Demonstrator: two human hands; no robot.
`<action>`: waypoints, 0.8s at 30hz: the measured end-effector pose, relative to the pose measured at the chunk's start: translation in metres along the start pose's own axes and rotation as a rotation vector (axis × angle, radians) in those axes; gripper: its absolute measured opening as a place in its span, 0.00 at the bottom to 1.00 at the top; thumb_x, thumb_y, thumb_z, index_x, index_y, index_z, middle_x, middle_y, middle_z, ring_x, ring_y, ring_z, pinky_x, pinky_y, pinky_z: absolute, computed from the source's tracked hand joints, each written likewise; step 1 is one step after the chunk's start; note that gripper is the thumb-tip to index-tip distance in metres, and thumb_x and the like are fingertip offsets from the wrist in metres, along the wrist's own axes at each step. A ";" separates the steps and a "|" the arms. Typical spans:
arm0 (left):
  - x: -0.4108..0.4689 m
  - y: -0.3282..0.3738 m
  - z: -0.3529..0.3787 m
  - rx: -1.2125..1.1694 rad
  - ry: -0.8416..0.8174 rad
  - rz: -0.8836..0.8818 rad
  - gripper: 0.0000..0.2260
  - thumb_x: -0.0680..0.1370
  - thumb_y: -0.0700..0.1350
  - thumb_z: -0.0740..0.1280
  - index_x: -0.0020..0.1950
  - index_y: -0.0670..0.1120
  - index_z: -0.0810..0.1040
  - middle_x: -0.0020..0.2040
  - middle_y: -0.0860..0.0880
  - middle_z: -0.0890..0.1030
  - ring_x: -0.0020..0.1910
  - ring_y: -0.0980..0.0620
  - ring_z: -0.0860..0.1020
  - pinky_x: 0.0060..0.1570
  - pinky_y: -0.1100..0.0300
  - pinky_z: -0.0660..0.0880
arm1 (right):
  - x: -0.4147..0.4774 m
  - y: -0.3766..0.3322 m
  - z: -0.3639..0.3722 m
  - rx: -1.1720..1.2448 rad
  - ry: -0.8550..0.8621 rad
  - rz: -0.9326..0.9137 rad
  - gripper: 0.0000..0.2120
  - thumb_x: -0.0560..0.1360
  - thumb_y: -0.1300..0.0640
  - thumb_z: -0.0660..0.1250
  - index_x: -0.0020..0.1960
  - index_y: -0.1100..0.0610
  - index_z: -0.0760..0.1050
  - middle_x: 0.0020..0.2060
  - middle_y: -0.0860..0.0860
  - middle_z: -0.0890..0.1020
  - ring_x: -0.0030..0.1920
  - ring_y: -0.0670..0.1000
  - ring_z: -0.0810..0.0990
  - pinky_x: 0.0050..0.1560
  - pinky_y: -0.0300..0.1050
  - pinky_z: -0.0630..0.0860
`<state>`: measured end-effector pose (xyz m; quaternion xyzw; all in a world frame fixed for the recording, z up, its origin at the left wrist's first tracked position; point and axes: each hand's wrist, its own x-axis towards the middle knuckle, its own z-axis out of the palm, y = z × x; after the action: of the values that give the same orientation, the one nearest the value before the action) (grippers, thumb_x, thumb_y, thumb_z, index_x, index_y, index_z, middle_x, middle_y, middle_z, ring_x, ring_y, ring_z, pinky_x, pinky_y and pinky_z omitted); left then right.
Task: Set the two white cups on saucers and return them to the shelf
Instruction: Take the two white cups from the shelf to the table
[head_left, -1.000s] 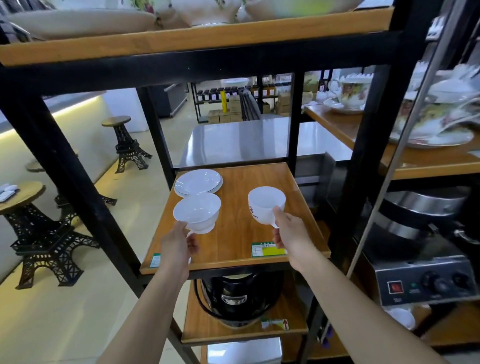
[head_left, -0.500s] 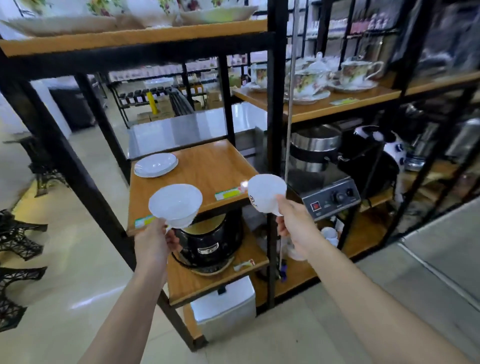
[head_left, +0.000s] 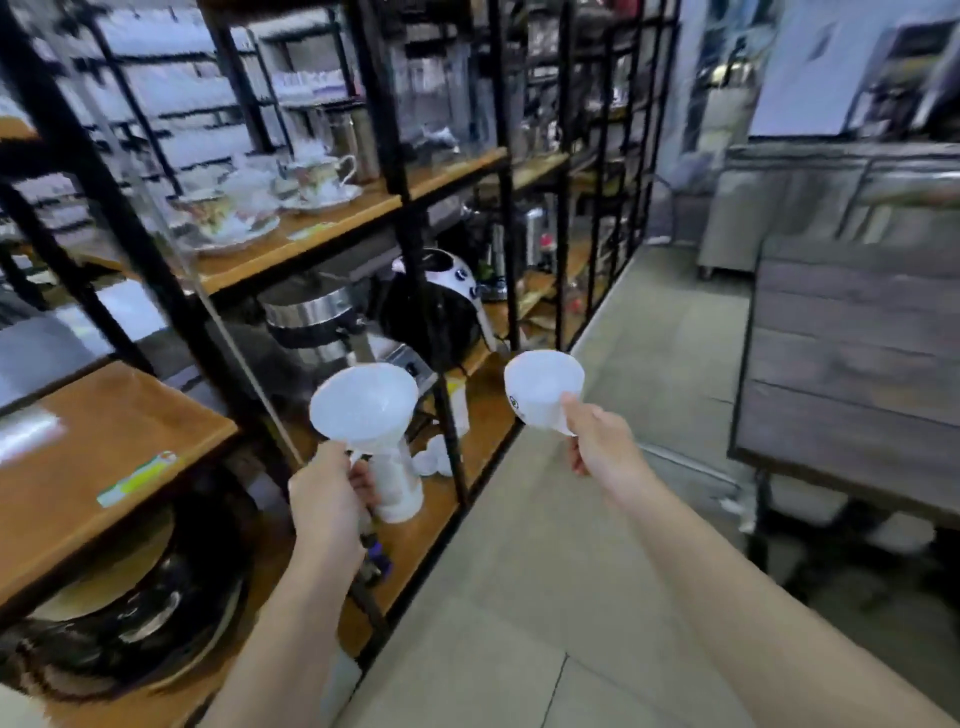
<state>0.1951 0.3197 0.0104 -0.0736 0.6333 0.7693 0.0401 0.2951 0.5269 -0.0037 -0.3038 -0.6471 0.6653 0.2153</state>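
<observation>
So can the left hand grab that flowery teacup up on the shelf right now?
Probably not. The left hand is already full, holding a white cup, and the flowery teacup sits far back on the upper shelf behind a black post.

Left hand (head_left: 327, 499) grips 1 white cup (head_left: 363, 408) by its handle; right hand (head_left: 597, 441) grips a 2nd white cup (head_left: 543, 387), tilted leftward. Both cups are held in the air, apart, in front of a black-framed wooden shelf unit (head_left: 119, 431). Floral teacups (head_left: 317, 176) stand on a higher shelf; the view is motion-blurred.
</observation>
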 end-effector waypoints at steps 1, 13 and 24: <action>-0.007 -0.005 0.024 0.014 -0.045 -0.013 0.11 0.76 0.44 0.61 0.34 0.45 0.74 0.23 0.50 0.73 0.28 0.52 0.70 0.31 0.59 0.69 | 0.002 0.000 -0.024 0.003 0.049 0.001 0.19 0.77 0.47 0.58 0.31 0.53 0.64 0.24 0.50 0.65 0.22 0.46 0.64 0.20 0.34 0.59; -0.100 -0.100 0.301 -0.017 -0.420 -0.130 0.11 0.74 0.39 0.59 0.30 0.44 0.68 0.29 0.45 0.70 0.21 0.53 0.69 0.18 0.66 0.68 | 0.047 0.020 -0.282 -0.023 0.462 0.060 0.18 0.77 0.47 0.56 0.34 0.56 0.66 0.27 0.51 0.64 0.28 0.49 0.61 0.30 0.43 0.57; -0.148 -0.161 0.461 0.085 -0.592 -0.211 0.08 0.76 0.40 0.59 0.37 0.43 0.73 0.29 0.47 0.69 0.21 0.55 0.69 0.18 0.65 0.70 | 0.098 0.036 -0.422 0.079 0.671 0.115 0.21 0.78 0.48 0.56 0.29 0.54 0.63 0.27 0.49 0.65 0.30 0.49 0.61 0.30 0.42 0.57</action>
<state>0.3370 0.8074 -0.0351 0.0899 0.6145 0.7220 0.3051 0.5167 0.8991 -0.0424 -0.5330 -0.4957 0.5641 0.3899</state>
